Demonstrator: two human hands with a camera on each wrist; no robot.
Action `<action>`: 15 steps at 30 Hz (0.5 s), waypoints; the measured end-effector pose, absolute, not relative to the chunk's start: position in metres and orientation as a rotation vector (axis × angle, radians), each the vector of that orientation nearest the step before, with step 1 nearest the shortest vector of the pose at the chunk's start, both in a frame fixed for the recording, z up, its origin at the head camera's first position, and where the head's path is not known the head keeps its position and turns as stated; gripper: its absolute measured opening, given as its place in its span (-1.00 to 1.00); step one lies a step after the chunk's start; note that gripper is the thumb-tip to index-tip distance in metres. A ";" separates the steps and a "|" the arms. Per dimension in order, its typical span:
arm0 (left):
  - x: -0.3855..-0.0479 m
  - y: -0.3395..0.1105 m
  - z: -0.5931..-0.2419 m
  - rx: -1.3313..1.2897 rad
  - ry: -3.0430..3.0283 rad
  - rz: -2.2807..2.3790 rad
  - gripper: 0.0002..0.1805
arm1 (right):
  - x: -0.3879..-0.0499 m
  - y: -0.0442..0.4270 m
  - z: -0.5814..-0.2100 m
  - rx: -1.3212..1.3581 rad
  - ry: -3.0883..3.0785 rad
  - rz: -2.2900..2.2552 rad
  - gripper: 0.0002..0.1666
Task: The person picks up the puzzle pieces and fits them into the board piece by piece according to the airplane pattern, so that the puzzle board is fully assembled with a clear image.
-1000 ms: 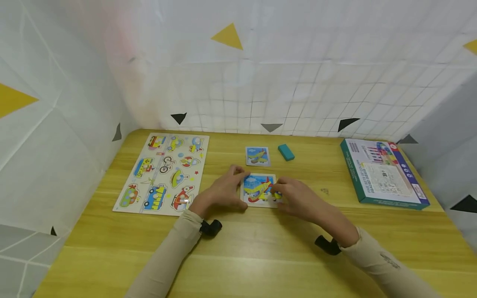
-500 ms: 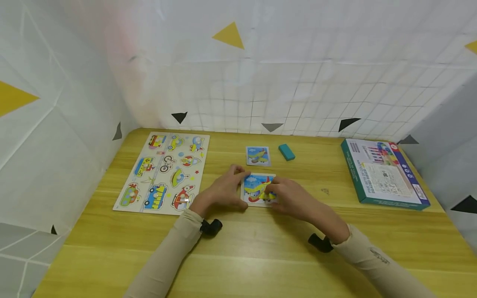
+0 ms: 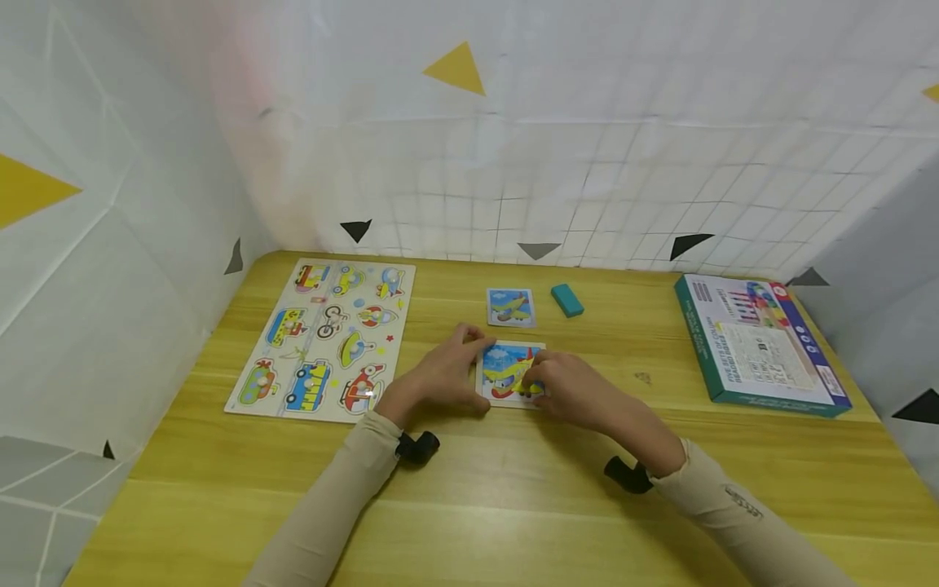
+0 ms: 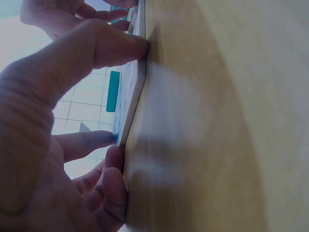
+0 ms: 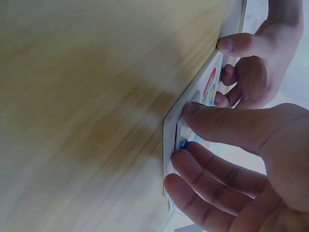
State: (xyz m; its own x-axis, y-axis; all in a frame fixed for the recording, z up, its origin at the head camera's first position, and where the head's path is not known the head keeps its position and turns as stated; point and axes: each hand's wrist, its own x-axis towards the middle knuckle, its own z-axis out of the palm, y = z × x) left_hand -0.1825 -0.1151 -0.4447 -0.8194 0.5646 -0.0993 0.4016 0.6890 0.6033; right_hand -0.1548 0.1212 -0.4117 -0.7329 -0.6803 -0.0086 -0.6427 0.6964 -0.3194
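Note:
A small square jigsaw board (image 3: 506, 405) with a yellow and red aeroplane picture lies flat at the middle of the table. My left hand (image 3: 447, 371) holds its left side, thumb at the near corner and index finger at the far corner; the left wrist view shows both against the board's edge. At the right side, my right hand (image 3: 579, 390) pinches a puzzle piece (image 5: 183, 143) between thumb and fingers, down at the board's surface. Those fingers hide most of the piece, and whether it lies flush I cannot tell.
Beyond the board lie a matching aeroplane picture card (image 3: 511, 308) and a teal block (image 3: 567, 300). A vehicle peg puzzle (image 3: 323, 342) lies to the left. On the right is a flat boxed set (image 3: 763, 342), and a white sheet wall (image 3: 623, 147) closes off the back.
My right hand has shifted slightly left over the board, bringing the puzzle piece from its right edge further in, then stayed there. My left hand keeps its hold on the board.

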 end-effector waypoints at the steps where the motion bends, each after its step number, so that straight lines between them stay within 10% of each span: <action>1: -0.182 -0.115 -0.445 0.770 2.625 0.840 0.17 | -0.155 0.122 -0.411 -1.091 2.769 -0.452 -0.79; 15: -0.182 -0.120 -0.450 0.762 2.628 0.856 0.17 | -0.157 0.120 -0.414 -1.110 2.783 -0.457 -0.81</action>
